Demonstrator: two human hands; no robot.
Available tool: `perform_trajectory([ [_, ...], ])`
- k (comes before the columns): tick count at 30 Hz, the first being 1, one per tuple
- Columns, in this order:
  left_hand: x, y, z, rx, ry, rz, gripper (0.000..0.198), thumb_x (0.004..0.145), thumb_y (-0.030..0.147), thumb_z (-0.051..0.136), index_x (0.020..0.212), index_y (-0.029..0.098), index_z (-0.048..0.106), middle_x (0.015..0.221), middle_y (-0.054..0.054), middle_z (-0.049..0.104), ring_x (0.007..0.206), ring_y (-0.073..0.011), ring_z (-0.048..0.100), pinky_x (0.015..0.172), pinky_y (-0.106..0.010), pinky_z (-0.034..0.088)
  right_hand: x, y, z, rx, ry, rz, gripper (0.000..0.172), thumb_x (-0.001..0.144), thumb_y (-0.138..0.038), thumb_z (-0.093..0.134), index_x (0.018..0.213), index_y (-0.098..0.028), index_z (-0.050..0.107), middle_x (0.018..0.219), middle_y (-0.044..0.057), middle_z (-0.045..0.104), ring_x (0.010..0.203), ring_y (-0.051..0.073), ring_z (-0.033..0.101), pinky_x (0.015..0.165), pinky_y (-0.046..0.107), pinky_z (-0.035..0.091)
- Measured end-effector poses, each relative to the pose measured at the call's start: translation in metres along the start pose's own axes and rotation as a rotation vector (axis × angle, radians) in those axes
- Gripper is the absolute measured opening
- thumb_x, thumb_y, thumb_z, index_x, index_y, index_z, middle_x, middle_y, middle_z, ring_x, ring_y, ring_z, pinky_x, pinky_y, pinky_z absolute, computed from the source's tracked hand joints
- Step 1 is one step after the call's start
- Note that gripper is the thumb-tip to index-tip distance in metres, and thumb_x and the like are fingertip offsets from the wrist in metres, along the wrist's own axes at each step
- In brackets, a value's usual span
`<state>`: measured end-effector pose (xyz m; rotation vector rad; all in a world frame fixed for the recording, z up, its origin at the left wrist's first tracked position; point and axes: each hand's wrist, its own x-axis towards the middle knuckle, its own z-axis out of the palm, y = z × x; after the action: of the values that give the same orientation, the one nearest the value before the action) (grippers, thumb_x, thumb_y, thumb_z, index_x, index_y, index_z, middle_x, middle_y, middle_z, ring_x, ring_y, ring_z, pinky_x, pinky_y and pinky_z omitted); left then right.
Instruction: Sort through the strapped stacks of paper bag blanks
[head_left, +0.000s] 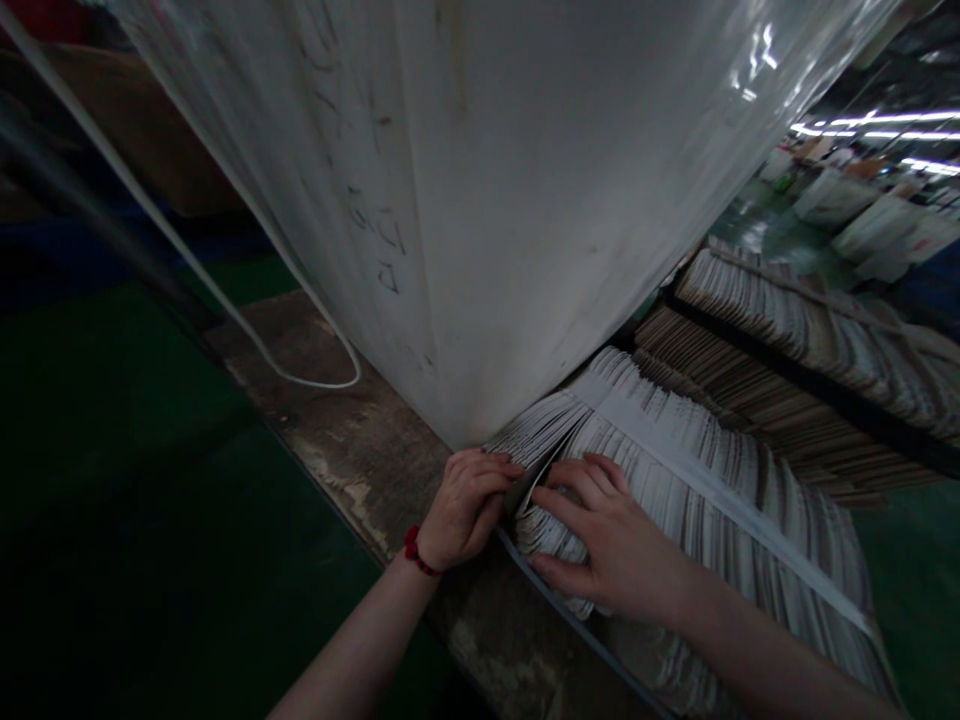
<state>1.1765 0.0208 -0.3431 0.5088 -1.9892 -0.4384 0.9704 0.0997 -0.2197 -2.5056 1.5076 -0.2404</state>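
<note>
Grip: left hand (469, 505) curled, fingers clenching the near edge of a fanned stack of white paper sheets (720, 520); right hand (611, 535) spread open, pressing on the stack. White strap (720, 470) crosses the stack, right of both hands; plastic sheeting (465, 200) touches its upper end.

The left hand (465, 508) curls its fingers just beside the spread right hand (609, 535).

Strapped bundle of folded cardboard sheets (750, 570)

White-faced sheets fan out in a curve under a white plastic strap (720, 495), parted into two sheaves at the near end.
</note>
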Motion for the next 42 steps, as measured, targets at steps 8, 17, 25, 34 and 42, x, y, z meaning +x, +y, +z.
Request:
perform_trajectory([
  [8,0.001,-0.001,0.003,-0.014,0.047,-0.01,0.025,0.09,0.01,0.047,0.109,0.026,0.052,0.108,-0.004,0.072,0.112,-0.0193,0.063,0.101,-0.044,0.04,-0.005,0.001,-0.003,-0.037,-0.068,-0.041,0.051,0.095,-0.057,0.045,0.135,-0.026,0.05,0.153,0.002,0.042,0.145,0.025,0.028,0.12,0.054,0.002],
  [17,0.0,-0.002,0.005,-0.013,0.065,-0.004,0.026,0.091,0.008,0.045,0.11,0.025,0.051,0.108,-0.004,0.071,0.111,-0.0192,0.062,0.1,-0.044,0.04,0.002,0.0,-0.005,-0.017,-0.056,-0.075,0.046,0.092,-0.052,0.051,0.127,-0.024,0.054,0.143,0.005,0.051,0.141,0.025,0.034,0.121,0.053,0.0],
  [25,-0.001,-0.004,0.006,-0.022,0.065,-0.001,0.027,0.089,0.007,0.047,0.109,0.024,0.051,0.107,-0.004,0.071,0.111,-0.0194,0.062,0.101,-0.044,0.04,0.003,-0.002,-0.005,0.024,-0.05,-0.039,0.043,0.085,-0.048,0.061,0.12,-0.024,0.057,0.128,0.006,0.055,0.121,0.025,0.049,0.11,0.05,0.025],
  [34,-0.004,-0.004,0.006,-0.033,0.066,-0.006,0.028,0.091,0.007,0.046,0.114,0.024,0.052,0.112,-0.006,0.071,0.116,-0.0197,0.06,0.103,-0.045,0.04,0.005,-0.005,-0.001,0.073,0.016,0.012,0.055,0.08,-0.042,0.066,0.128,-0.02,0.051,0.126,0.01,0.055,0.119,0.026,0.048,0.105,0.045,0.03],
  [42,-0.007,-0.007,0.007,-0.019,0.061,0.003,0.029,0.09,0.008,0.049,0.113,0.024,0.051,0.112,-0.005,0.071,0.117,-0.0196,0.059,0.104,-0.046,0.039,0.001,-0.001,-0.003,-0.002,0.001,-0.026,0.052,0.084,-0.048,0.062,0.129,-0.024,0.053,0.13,0.008,0.053,0.125,0.027,0.045,0.114,0.051,0.019],
])
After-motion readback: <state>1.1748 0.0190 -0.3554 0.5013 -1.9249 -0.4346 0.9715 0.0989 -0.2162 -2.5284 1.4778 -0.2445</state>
